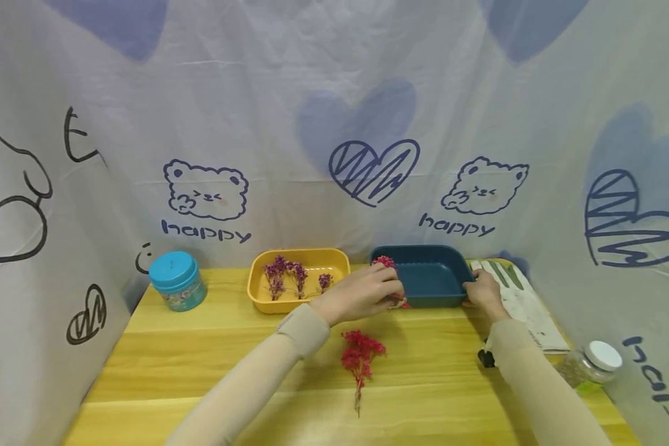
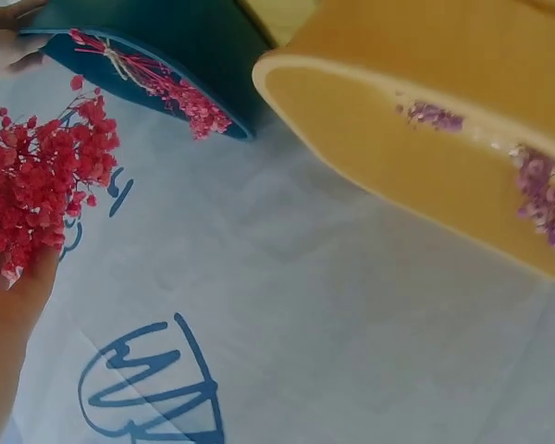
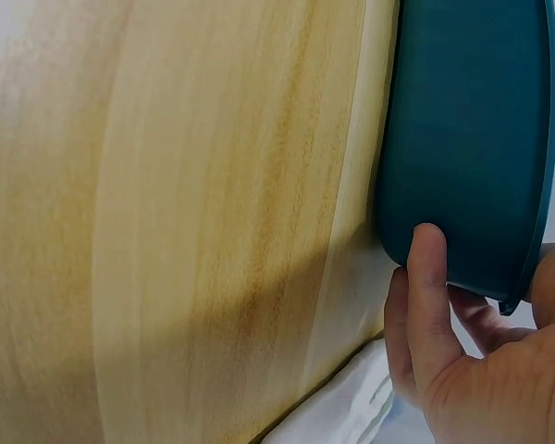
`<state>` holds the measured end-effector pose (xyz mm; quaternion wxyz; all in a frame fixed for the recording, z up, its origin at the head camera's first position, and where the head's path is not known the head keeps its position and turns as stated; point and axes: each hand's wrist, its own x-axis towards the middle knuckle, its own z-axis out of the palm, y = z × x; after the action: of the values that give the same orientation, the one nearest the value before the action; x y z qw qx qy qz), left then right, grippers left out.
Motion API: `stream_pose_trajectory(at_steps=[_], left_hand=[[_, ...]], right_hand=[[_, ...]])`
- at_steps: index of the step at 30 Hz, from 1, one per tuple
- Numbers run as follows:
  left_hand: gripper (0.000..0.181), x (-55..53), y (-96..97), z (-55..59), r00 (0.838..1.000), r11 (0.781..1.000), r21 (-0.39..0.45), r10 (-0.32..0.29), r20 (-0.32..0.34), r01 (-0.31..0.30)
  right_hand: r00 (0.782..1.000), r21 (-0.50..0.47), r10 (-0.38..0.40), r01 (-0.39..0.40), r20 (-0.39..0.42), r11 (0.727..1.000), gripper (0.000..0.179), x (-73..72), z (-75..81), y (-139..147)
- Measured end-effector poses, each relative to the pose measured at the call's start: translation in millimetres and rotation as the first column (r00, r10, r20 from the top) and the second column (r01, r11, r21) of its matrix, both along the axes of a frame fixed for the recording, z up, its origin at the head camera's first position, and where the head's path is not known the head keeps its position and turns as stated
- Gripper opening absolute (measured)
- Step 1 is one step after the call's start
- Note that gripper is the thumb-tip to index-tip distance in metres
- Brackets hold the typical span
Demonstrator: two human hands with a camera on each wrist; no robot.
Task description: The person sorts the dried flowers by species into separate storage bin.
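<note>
My left hand [image 1: 365, 294] holds a small bunch of red dried flowers [image 2: 42, 180] over the left front of a dark blue tray [image 1: 429, 303]. Another red bunch [image 2: 171, 88], tied with string, lies inside that tray in the left wrist view. At the tray's right end, my right hand [image 1: 484, 292] grips the rim and wall; its fingers [image 3: 428, 287] press the outer wall in the right wrist view. A third red bunch [image 1: 361, 356] lies on the table in front of the left hand.
Left of the dark tray stands a yellow tray [image 1: 252, 286] with several purple dried flower sprigs [image 1: 295, 272]. A blue-lidded jar [image 1: 177, 280] is at far left. On the right are a white printed cloth [image 1: 526, 310], a small black object [image 1: 485, 358] and a white-lidded jar [image 1: 591, 362].
</note>
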<state>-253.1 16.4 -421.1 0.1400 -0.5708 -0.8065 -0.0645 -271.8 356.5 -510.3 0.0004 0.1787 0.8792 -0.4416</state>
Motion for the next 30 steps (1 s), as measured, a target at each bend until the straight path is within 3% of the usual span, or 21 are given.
stream_pose_trajectory(at_steps=[5,11,16,21,26,30], left_hand=[[0.014,-7.5,16.4,4.8,0.995,0.992,-0.114,0.033,-0.095,-0.044],[0.015,-18.5,34.6,6.3,0.983,0.978,-0.202,0.021,-0.181,-0.058],[0.016,-27.7,46.5,1.6,0.980,0.974,-0.220,0.015,-0.197,-0.059],[0.027,-33.3,58.1,-3.8,0.975,0.956,-0.276,0.042,-0.219,-0.103],[0.034,-39.5,71.8,-12.6,0.954,0.939,-0.320,0.024,-0.298,-0.124],[0.034,-46.2,80.6,-19.4,0.938,0.945,-0.305,0.003,-0.346,-0.115]], right_hand=[[1.000,-0.007,0.005,-0.005,-0.013,1.000,0.034,0.6,0.5,1.1],[1.000,-0.009,-0.002,0.002,-0.013,1.000,0.034,0.0,0.1,1.0],[1.000,0.004,-0.004,0.004,-0.025,1.000,0.029,-0.4,-1.7,0.6],[1.000,0.021,-0.011,0.012,-0.021,1.000,0.024,-1.0,-4.8,1.6],[0.999,0.009,-0.018,0.019,-0.029,1.000,0.022,-1.0,-5.3,2.4],[0.999,-0.017,-0.020,0.019,-0.029,1.000,0.025,-0.7,-4.9,2.3]])
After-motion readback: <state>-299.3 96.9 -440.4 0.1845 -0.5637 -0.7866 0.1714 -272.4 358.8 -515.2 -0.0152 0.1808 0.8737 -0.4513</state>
